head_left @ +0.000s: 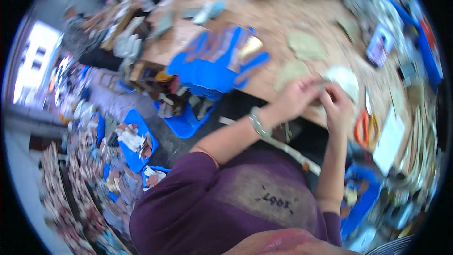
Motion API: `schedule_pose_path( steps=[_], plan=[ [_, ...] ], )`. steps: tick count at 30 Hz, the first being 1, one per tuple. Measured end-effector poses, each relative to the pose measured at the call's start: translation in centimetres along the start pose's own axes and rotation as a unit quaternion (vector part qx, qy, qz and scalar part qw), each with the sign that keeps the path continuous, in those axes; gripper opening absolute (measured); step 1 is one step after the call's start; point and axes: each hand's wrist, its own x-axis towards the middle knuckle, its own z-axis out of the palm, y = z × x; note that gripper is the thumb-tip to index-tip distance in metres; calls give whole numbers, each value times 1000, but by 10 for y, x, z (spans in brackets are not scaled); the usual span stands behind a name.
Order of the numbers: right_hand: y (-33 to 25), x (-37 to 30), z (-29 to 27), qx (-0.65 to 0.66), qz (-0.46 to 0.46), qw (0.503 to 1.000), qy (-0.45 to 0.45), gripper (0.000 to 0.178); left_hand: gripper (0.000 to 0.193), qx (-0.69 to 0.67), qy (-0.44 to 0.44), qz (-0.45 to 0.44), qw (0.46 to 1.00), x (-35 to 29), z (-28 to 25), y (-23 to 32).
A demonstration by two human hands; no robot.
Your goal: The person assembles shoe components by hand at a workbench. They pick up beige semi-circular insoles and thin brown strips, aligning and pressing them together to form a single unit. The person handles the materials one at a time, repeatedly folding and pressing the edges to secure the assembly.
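Note:
My left hand [298,97] and my right hand [337,105] meet over the near edge of the wooden table. Fingers and thumbs are pinched together on both, nearly touching, and what is between them is too small and blurred to make out. Just beyond my right hand lies a white rounded piece of cloth [345,81]. Beside my left hand is a pale green cloth piece [289,72], with another pale green piece [306,45] farther back. Scissors [367,123] with orange and yellow handles lie to the right of my right hand.
Blue gloves [203,68] are heaped at the table's left edge. A phone [380,45] and a white sheet [389,142] lie at the right. Blue bins [137,142] with cloth pieces stand on the floor at left. Another person [85,38] stands at the far left.

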Motion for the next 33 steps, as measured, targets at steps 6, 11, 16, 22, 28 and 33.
schedule_pose_path(
  steps=[6,11,16,22,28,33],
  plan=[
    [-5,1,8,89,-28,995,-40,5,26,190,57,16,980,-4,-13,5],
    [9,-4,0,283,70,955,-57,9,25,55,103,10,993,0,-19,-11],
    [6,-14,-5,185,100,975,-65,20,25,322,52,147,934,-14,9,1],
    [12,-17,-2,210,84,974,-27,23,23,285,82,119,948,-13,7,2],
    [21,-33,9,189,-30,982,-1,23,21,210,136,114,961,3,-20,6],
    [28,-56,-4,191,-49,980,34,22,22,134,188,98,968,15,-55,24]
  ],
)
